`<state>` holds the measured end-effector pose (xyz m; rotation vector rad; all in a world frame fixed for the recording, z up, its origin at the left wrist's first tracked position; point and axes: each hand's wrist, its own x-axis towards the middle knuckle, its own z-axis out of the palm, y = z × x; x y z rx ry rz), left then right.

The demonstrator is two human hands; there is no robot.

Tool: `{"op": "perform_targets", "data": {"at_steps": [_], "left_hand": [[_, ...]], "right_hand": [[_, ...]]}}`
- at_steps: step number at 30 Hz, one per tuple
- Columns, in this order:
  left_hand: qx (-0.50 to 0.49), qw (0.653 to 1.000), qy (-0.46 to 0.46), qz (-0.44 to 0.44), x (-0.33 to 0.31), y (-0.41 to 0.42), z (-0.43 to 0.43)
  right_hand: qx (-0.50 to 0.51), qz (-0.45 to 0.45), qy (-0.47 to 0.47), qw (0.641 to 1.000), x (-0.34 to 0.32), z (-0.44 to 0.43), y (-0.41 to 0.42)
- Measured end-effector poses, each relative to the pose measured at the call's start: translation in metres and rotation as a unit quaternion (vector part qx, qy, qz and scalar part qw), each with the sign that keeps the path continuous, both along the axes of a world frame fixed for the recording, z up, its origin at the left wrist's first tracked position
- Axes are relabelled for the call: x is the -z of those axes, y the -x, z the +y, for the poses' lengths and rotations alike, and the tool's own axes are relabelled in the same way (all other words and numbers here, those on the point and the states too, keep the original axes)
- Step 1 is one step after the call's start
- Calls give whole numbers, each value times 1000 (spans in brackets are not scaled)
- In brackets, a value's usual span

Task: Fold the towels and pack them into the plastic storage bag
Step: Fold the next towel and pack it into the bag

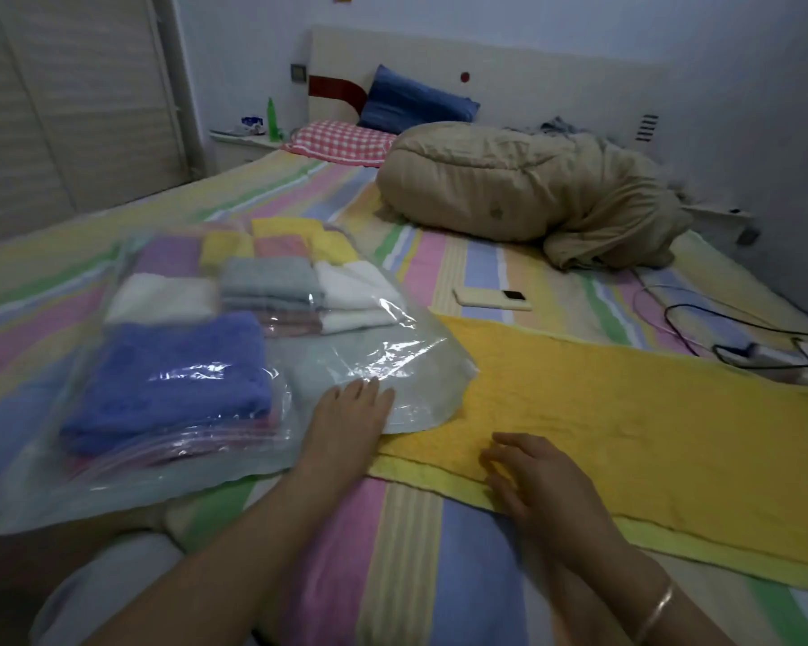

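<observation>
Left hand [346, 412] lies flat, fingers straight, pressing on the near right corner of the clear plastic storage bag [407, 366]. Right hand [528, 473] rests with fingers spread and relaxed on the near left edge of the long yellow towel [649, 412], gripping nothing. That towel lies spread flat across the striped pastel bed sheet [407, 552], its left end tucked under the bag's corner. Inside the bag sit folded towels: a blue one [173, 370] nearest, white, grey, purple and yellow behind. A cream phone [490, 299] lies beyond the towel, near a bundled tan quilt [523, 188].
</observation>
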<state>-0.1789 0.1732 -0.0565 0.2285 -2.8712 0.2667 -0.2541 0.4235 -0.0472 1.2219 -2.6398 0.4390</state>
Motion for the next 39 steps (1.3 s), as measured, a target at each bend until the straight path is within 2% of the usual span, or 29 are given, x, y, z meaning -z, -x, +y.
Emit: {"op": "perform_targets", "data": {"at_steps": [3,9,12,15,20,26,32,35,39], "left_hand": [[19,1000,-6,10,9,-13,-20],[64,996,-54,-4,6,-61,-80],[66,997,-23,25,-5,-93,-104],[32,999,-13,6,-18,-114,-108],[23,997,-44,55,-23,-93,-35],[131,972,-148,124,-22,-29,110],[168,961,-195,101,-1,34,173],[166,958,-211,105,14,45,191],[152,955,-222,126,30,48,196]], "right_hand": [[13,-28,-35,999,4,15,3],[37,8,11,999,11,16,2],[52,20,29,998,9,12,1],[64,35,36,997,8,10,0],[38,29,43,998,8,11,-1],[43,84,13,995,9,36,2],[168,133,-67,974,0,130,33],[294,109,-150,938,-7,200,56],[413,98,-197,884,-9,283,82]]}}
